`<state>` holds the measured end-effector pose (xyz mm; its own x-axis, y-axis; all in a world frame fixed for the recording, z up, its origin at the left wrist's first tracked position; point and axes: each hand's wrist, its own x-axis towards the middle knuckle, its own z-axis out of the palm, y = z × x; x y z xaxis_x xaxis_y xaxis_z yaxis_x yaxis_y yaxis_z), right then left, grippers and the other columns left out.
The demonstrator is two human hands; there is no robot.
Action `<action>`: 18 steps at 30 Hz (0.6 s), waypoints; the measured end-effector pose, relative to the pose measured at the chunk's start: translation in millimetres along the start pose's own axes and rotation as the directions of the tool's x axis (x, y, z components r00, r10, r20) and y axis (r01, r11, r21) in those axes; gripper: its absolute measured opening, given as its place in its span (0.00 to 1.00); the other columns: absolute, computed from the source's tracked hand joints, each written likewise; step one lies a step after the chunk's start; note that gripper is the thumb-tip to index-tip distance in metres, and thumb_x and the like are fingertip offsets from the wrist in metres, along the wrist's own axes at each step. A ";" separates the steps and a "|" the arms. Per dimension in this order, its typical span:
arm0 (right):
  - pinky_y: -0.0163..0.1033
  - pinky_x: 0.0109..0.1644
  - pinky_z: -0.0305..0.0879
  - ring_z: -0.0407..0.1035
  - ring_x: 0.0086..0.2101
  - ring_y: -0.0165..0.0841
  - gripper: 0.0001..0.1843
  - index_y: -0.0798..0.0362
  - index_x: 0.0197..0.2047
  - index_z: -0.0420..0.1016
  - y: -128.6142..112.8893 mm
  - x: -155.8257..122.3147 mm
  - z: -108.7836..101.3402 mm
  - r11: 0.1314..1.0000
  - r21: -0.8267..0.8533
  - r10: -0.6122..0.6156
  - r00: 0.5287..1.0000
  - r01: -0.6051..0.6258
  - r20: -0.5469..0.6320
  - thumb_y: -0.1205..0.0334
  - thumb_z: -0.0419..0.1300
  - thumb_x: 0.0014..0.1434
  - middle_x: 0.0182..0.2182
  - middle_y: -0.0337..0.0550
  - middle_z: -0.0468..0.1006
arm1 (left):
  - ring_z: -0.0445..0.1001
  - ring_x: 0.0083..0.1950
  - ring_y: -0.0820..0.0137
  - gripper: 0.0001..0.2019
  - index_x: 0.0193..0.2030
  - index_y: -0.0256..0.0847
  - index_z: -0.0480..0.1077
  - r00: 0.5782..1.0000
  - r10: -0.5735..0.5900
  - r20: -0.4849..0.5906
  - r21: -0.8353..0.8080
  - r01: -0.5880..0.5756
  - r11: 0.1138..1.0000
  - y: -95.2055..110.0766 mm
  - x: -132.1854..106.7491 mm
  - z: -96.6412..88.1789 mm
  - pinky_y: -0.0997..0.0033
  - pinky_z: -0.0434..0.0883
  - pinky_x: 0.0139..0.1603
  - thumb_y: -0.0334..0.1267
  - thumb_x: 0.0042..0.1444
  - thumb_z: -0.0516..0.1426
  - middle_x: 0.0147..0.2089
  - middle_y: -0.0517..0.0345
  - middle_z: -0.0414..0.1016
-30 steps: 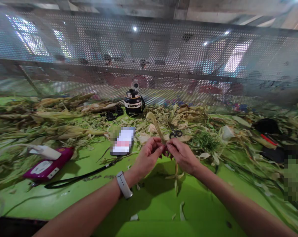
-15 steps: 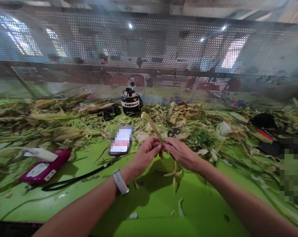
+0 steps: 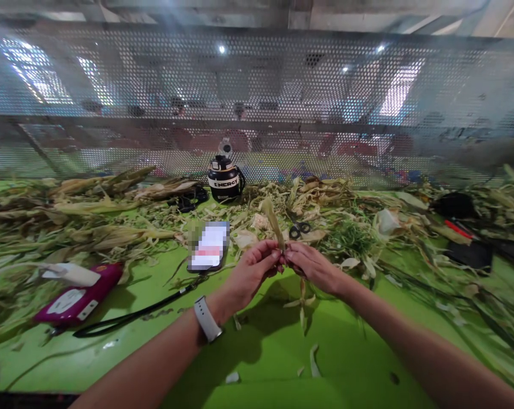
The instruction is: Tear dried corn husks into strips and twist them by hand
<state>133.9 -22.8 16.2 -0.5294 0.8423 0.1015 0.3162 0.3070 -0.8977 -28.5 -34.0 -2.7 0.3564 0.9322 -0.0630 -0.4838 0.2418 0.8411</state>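
Observation:
Both my hands meet over the green table (image 3: 257, 380), fingertips pinched together. Between them rises a strip of dried corn husk (image 3: 273, 220), its pale end pointing up and away. My left hand (image 3: 257, 267) grips its lower end with thumb and forefinger; a light watch is on that wrist. My right hand (image 3: 310, 264) pinches the same spot from the other side, and the fingertips partly hide what lies between them. Just beyond my right hand, black-handled scissors (image 3: 299, 230) rest among husk scraps. Below the hands lies a small tied husk piece (image 3: 302, 304).
A phone (image 3: 209, 245) with a black strap lies left of my hands. Further left is a magenta power block (image 3: 80, 295) with a white plug. A black bottle (image 3: 225, 180) stands before the perforated metal screen (image 3: 261, 79). Husk piles (image 3: 112, 204) spread along the back.
The husk strip has swung from leaning left to nearly upright, its top now further right. Both hands stay together in almost the same place.

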 end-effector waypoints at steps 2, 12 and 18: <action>0.32 0.26 0.51 0.52 0.24 0.27 0.13 0.52 0.27 0.60 -1.6 0.1 1.5 1.000 0.018 -0.006 1.000 0.007 -0.023 0.57 0.46 0.61 0.23 0.35 0.57 | 0.68 0.31 0.78 0.13 0.35 0.38 0.72 1.000 0.007 -0.001 0.000 -0.007 1.000 -0.2 -0.2 0.9 0.77 0.67 0.38 0.36 0.43 0.67 0.31 0.62 0.72; 0.32 0.23 0.47 0.48 0.21 0.26 0.11 0.52 0.25 0.59 -4.0 -0.3 1.6 0.990 0.123 0.074 0.996 -0.068 -0.043 0.58 0.47 0.57 0.20 0.32 0.54 | 0.68 0.31 0.79 0.09 0.37 0.41 0.71 0.999 0.032 0.011 0.088 -0.033 0.996 -0.8 -0.3 0.0 0.79 0.63 0.34 0.37 0.49 0.63 0.32 0.64 0.71; 0.33 0.24 0.48 0.49 0.21 0.26 0.11 0.52 0.25 0.58 -5.8 0.5 -3.8 0.998 0.056 0.036 0.999 -0.036 -0.002 0.60 0.47 0.57 0.20 0.32 0.55 | 0.70 0.33 0.77 0.12 0.33 0.36 0.73 0.999 -0.039 -0.027 0.011 0.039 0.999 5.4 2.6 -3.4 0.79 0.64 0.32 0.36 0.42 0.67 0.32 0.60 0.73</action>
<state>134.7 -22.5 23.1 -0.5161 0.8537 0.0700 0.2908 0.2515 -0.9231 -32.9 -29.3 -0.2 0.3530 0.9291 -0.1105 -0.4607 0.2754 0.8437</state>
